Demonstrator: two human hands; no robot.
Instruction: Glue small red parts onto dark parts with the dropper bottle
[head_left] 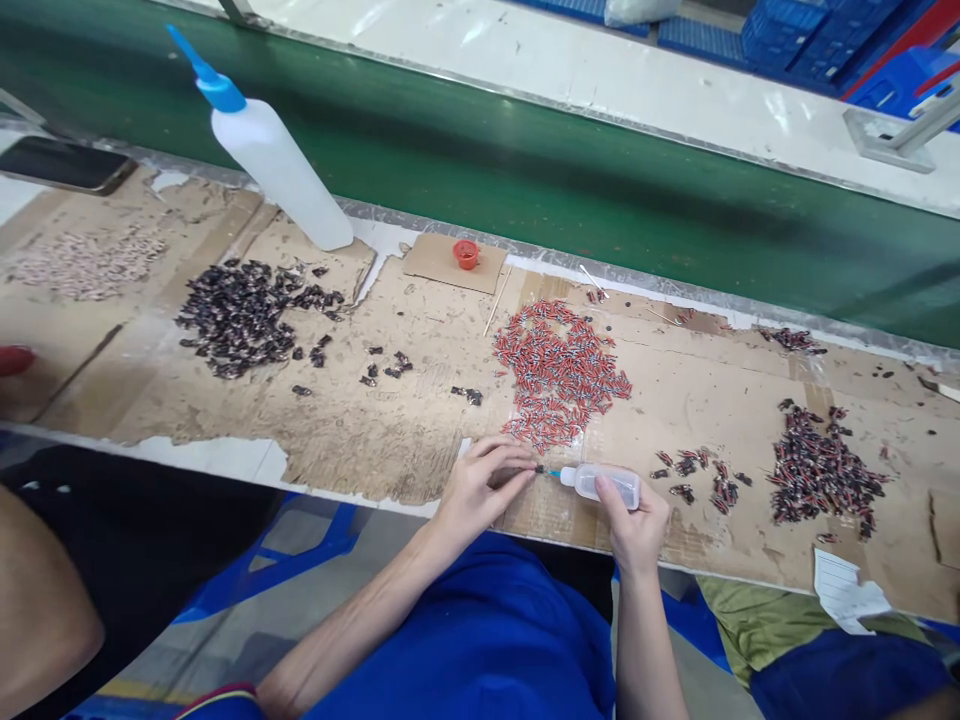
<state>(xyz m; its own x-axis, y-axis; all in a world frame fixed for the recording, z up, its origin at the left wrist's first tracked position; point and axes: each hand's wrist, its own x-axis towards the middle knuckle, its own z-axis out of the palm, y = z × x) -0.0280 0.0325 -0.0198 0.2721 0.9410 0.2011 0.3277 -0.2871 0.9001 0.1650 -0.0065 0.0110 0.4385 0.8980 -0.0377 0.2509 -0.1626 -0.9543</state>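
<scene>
Over the front edge of the cardboard, my left hand [484, 480] pinches a small dark part [540, 468] between thumb and fingertips. My right hand [637, 515] is closed around a small clear squeeze bottle [607, 483], tipped on its side. Its thin blue-green nozzle [553, 473] points left, right beside the dark part; whether they touch I cannot tell. Just beyond both hands lies a heap of small red and silver pieces [559, 365]. Loose dark-and-red pieces [686, 462] lie to the right of the bottle.
A heap of dark parts [240, 315] and a tall white bottle with blue spout [281, 170] stand left. A red cap [466, 254] sits at the back. A dark-and-red heap [821, 470] lies right. A green panel [525, 180] runs behind. Another person's arm [45, 600] is at left.
</scene>
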